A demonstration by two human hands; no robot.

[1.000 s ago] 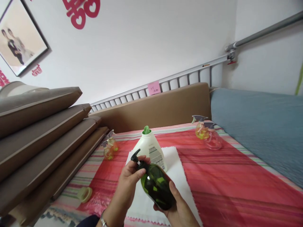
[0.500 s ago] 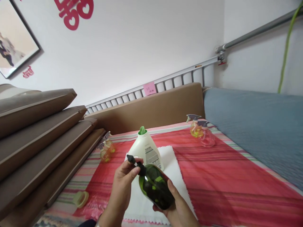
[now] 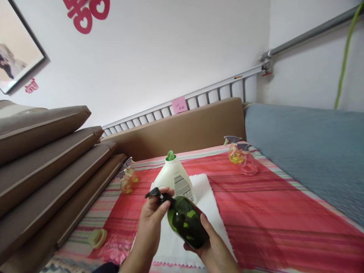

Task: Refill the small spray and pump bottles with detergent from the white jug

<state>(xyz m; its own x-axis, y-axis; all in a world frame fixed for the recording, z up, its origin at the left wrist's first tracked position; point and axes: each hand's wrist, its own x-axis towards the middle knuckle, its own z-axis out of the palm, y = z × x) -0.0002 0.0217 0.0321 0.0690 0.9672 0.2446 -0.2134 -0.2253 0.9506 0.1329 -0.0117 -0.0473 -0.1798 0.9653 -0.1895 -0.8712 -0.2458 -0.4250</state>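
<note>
A dark green pump bottle (image 3: 186, 220) is held tilted, its black pump head (image 3: 155, 192) pointing to the upper left. My left hand (image 3: 152, 220) pinches the black collar below the pump nozzle. Around the bottle's lower body, my right hand (image 3: 213, 242) is wrapped, thumb on its right side. Just behind the bottle stands a large white jug (image 3: 173, 176) with a green spout in its open neck, partly hidden by my left hand and the bottle. Under them lies a white cloth (image 3: 204, 189) with a scalloped edge.
Two spray bottles (image 3: 244, 163) stand at the back right, and two more (image 3: 127, 182) at the left. A pale green cap (image 3: 97, 238) lies at the lower left. Stacked cushions (image 3: 51, 151) border the left; a blue padded surface (image 3: 307, 148) borders the right.
The pump head has turned, its nozzle now pointing further left, with my left fingers shifted on the collar. My right hand still holds the bottle.
</note>
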